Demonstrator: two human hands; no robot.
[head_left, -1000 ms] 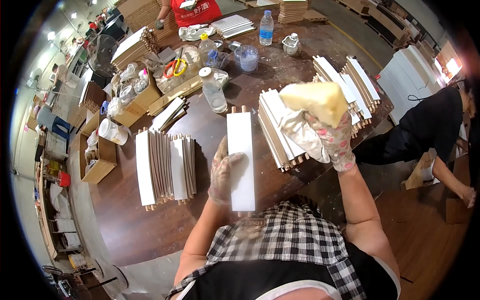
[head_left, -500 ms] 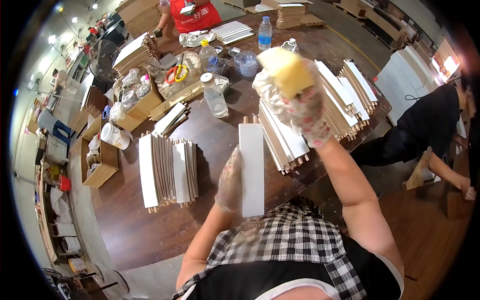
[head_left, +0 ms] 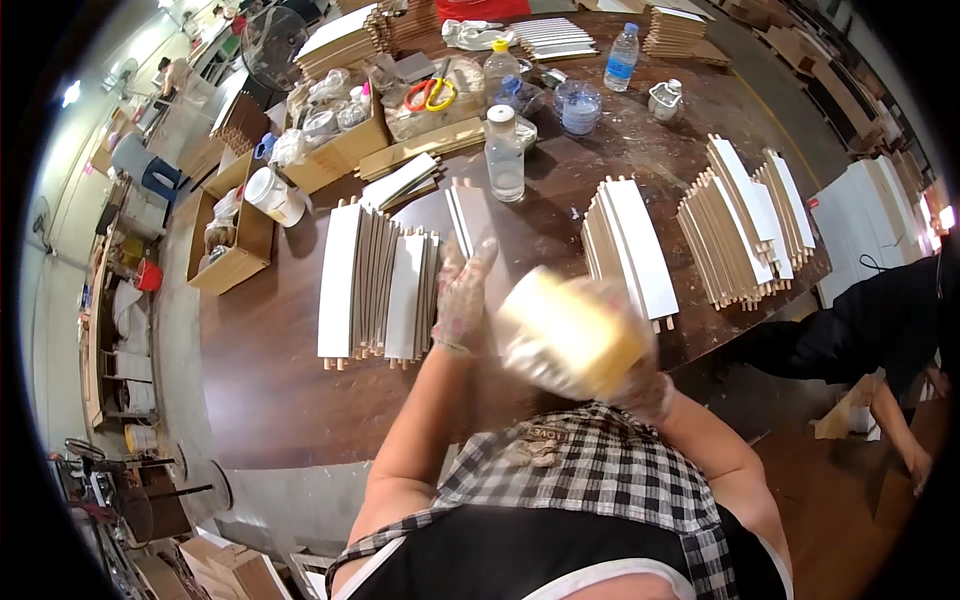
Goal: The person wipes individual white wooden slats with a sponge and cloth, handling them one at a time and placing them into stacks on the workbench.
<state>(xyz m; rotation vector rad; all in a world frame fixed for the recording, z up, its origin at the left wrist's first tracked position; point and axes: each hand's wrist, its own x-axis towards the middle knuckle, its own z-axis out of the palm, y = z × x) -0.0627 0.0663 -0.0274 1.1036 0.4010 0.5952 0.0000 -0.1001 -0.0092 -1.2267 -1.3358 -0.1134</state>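
Yellow sponge block point(head_left: 575, 335), blurred, gripped in right hand point(head_left: 600, 350), gloved fingers closed around it, held just above near edge of dark brown surface point(head_left: 270, 390). Under and beside it, white panel point(head_left: 475, 240), lying flat on surface, running away from body. Left hand point(head_left: 462, 298) gloved, fingers spread open, palm down, pressed on near end of that panel. Left of this, row of white and wood-edged panels point(head_left: 375, 290) standing on edge, small dowels showing at near ends. Right of sponge, leaning stack of panels point(head_left: 630, 250); further right, bigger fanned stacks point(head_left: 745, 225). Beyond panel, clear plastic bottle point(head_left: 504, 155) with white cap, upright. Farther back, cardboard box point(head_left: 340, 140) full of bags and jars, orange-handled scissors point(head_left: 430, 95), water bottle point(head_left: 621, 58) with blue label. At far right, another person in dark clothes point(head_left: 880, 320), bent low off surface's edge.
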